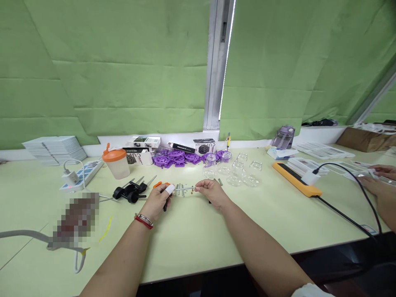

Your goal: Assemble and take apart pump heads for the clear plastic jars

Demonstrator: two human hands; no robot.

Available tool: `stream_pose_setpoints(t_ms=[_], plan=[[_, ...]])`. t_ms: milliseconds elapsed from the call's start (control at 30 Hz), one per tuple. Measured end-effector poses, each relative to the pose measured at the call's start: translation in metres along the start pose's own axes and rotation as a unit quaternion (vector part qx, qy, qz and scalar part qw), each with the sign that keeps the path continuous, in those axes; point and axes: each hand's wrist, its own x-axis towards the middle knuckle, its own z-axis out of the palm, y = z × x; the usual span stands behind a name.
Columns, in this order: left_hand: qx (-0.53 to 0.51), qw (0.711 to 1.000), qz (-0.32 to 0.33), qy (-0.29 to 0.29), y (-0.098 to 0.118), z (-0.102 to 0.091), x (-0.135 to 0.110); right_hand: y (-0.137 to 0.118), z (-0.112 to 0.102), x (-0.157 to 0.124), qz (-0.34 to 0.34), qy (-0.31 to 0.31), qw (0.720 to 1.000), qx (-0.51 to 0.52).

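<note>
Head view: a thin silver metal rod [186,189] lies sideways. The right hand [213,193] pinches its right end; the left hand [158,201], gripping a black tool handle [165,204], sits just beside the other end.

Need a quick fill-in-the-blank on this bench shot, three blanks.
1. The left hand and right hand hold a metal rod between them; the bracelet is on the ____ wrist.
2. The cup has an ____ lid.
3. The plastic parts by the wall are ____.
Missing words: left; orange; purple.
</note>
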Motion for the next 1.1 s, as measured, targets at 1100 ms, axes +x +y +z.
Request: stream_pose_setpoints(t_ms=[1100], plan=[[0.003, 1.0, -0.012, -0.005, -0.0047, 0.0007, 0.0002, 0.0045, 0.0042, -0.0007, 0.005, 0.024, 0.999, -0.034]])
